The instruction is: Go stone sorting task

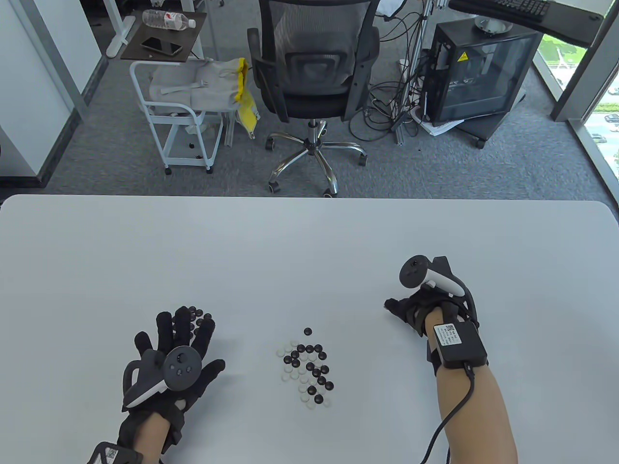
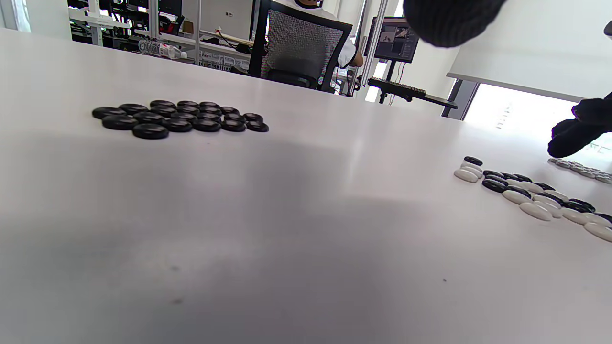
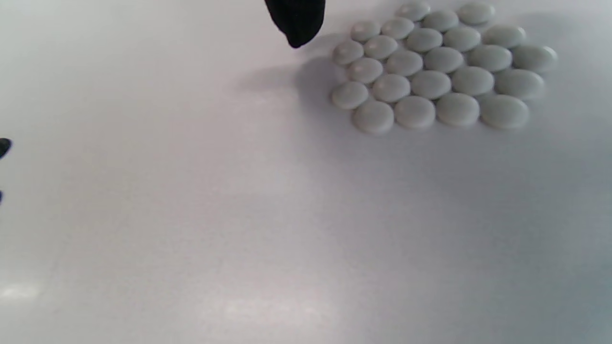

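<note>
Left hand (image 1: 179,348) lies flat, half-hiding black stones (image 1: 196,314); right hand (image 1: 416,307) (fingers hidden) can't be judged.

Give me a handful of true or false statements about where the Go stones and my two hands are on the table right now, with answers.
1. Black stones form their own group near the left hand. True.
2. The white-only cluster holds a few black stones. False: all white.
3. The mixed pile lies between the hands. True.
4. The right hand rests on the mixed pile. False: it is apart, to the right.
</note>
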The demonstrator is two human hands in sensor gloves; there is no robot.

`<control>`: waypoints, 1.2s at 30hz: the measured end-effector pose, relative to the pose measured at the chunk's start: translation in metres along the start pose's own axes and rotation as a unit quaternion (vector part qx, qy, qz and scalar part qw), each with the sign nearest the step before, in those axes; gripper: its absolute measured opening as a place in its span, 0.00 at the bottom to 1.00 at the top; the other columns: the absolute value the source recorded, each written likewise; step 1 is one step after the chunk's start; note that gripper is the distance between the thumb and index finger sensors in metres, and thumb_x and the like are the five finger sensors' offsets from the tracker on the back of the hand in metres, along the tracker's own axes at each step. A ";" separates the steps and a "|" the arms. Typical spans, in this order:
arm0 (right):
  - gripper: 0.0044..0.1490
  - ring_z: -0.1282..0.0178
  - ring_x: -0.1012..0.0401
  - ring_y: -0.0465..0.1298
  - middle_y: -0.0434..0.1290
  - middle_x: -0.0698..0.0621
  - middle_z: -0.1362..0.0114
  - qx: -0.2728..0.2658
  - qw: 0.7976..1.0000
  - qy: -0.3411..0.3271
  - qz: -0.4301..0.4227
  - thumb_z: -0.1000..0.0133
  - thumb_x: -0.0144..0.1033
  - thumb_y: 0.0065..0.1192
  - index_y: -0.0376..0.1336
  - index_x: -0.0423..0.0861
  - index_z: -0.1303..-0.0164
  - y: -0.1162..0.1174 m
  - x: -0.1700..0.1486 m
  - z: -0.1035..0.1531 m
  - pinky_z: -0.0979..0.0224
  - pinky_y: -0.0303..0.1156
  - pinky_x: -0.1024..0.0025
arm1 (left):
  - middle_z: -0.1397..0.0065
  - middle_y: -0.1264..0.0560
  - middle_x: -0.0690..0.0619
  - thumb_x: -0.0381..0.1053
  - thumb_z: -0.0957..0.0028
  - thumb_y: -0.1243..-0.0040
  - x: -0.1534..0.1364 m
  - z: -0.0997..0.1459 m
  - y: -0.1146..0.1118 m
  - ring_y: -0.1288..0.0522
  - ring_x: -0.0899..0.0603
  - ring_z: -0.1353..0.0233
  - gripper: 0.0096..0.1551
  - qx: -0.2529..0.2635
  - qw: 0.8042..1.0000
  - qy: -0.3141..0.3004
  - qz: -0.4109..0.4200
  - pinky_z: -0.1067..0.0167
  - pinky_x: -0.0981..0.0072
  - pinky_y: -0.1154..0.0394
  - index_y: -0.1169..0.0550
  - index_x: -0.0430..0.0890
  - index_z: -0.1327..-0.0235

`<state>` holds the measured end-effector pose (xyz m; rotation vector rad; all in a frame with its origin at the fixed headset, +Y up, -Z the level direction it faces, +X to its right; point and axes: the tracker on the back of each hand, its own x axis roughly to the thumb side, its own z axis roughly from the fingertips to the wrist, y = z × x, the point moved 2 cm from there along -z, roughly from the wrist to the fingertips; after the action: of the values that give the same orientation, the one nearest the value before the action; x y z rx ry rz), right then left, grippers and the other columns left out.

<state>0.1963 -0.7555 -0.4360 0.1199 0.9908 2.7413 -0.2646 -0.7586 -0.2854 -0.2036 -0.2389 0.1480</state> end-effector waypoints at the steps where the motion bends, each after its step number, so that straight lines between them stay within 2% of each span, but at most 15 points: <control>1: 0.46 0.25 0.22 0.25 0.30 0.18 0.16 0.001 1.000 -0.014 0.008 0.35 0.54 0.39 0.59 0.36 0.14 -0.001 0.009 0.002 0.35 0.30 0.10 | 0.17 0.77 0.33 0.67 0.36 0.57 0.000 0.000 0.000 0.81 0.23 0.24 0.49 0.000 1.000 0.000 0.000 0.45 0.14 0.75 0.59 0.50 0.12; 6: 0.46 0.25 0.22 0.25 0.31 0.19 0.16 0.017 0.993 -0.111 0.044 0.34 0.54 0.39 0.61 0.37 0.15 0.007 0.065 0.009 0.35 0.30 0.10 | 0.17 0.77 0.33 0.67 0.36 0.57 0.000 0.000 0.000 0.81 0.23 0.24 0.49 -0.002 1.000 0.001 -0.001 0.45 0.14 0.75 0.60 0.49 0.12; 13: 0.45 0.25 0.22 0.25 0.30 0.19 0.16 0.056 0.963 -0.239 0.111 0.34 0.54 0.39 0.58 0.38 0.14 0.045 0.155 0.018 0.35 0.31 0.10 | 0.17 0.77 0.33 0.67 0.36 0.57 0.001 0.000 0.000 0.81 0.23 0.24 0.49 -0.002 1.000 0.001 -0.002 0.45 0.14 0.75 0.60 0.49 0.12; 19: 0.47 0.26 0.22 0.24 0.27 0.19 0.17 0.097 0.950 -0.266 0.133 0.35 0.55 0.37 0.53 0.38 0.11 0.078 0.194 0.002 0.35 0.30 0.10 | 0.17 0.77 0.33 0.67 0.36 0.57 -0.001 0.001 0.000 0.81 0.23 0.24 0.49 0.001 1.000 0.001 0.002 0.45 0.14 0.75 0.60 0.49 0.12; 22: 0.48 0.26 0.22 0.23 0.27 0.19 0.17 0.100 0.952 -0.246 0.152 0.36 0.55 0.37 0.52 0.37 0.11 0.082 0.200 -0.011 0.36 0.29 0.10 | 0.17 0.77 0.33 0.67 0.36 0.57 -0.001 0.001 0.001 0.81 0.23 0.24 0.49 0.002 1.000 0.001 0.004 0.45 0.14 0.75 0.60 0.49 0.12; 25: 0.47 0.27 0.22 0.23 0.26 0.19 0.17 0.104 0.960 -0.222 0.136 0.36 0.55 0.37 0.51 0.40 0.11 0.079 0.198 -0.027 0.36 0.29 0.10 | 0.17 0.77 0.33 0.67 0.36 0.57 -0.001 0.001 0.000 0.81 0.23 0.24 0.49 0.001 1.000 0.000 0.004 0.45 0.14 0.75 0.59 0.50 0.12; 29: 0.48 0.26 0.23 0.22 0.26 0.20 0.18 0.076 0.970 -0.192 0.129 0.36 0.55 0.36 0.49 0.39 0.10 0.068 0.191 -0.038 0.35 0.28 0.10 | 0.17 0.77 0.33 0.67 0.36 0.57 -0.001 0.000 0.001 0.81 0.23 0.24 0.49 0.000 1.000 0.000 0.005 0.45 0.14 0.75 0.60 0.49 0.12; 33: 0.49 0.26 0.23 0.22 0.25 0.20 0.18 0.049 0.984 -0.123 0.120 0.36 0.55 0.36 0.47 0.38 0.10 0.046 0.167 -0.053 0.35 0.28 0.10 | 0.17 0.77 0.33 0.67 0.36 0.57 -0.001 0.000 0.000 0.81 0.23 0.24 0.49 -0.003 1.000 0.000 0.003 0.45 0.14 0.75 0.60 0.49 0.12; 36: 0.48 0.26 0.23 0.22 0.25 0.20 0.17 0.041 0.993 -0.067 0.084 0.36 0.55 0.36 0.48 0.37 0.11 0.028 0.132 -0.059 0.35 0.27 0.10 | 0.17 0.77 0.33 0.67 0.36 0.57 -0.001 0.001 0.000 0.81 0.23 0.24 0.49 -0.003 1.000 0.000 0.004 0.45 0.14 0.75 0.60 0.49 0.12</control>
<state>0.0537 -0.7813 -0.4634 0.4139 1.1025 2.7964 -0.2657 -0.7589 -0.2851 -0.2102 -0.2392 0.1545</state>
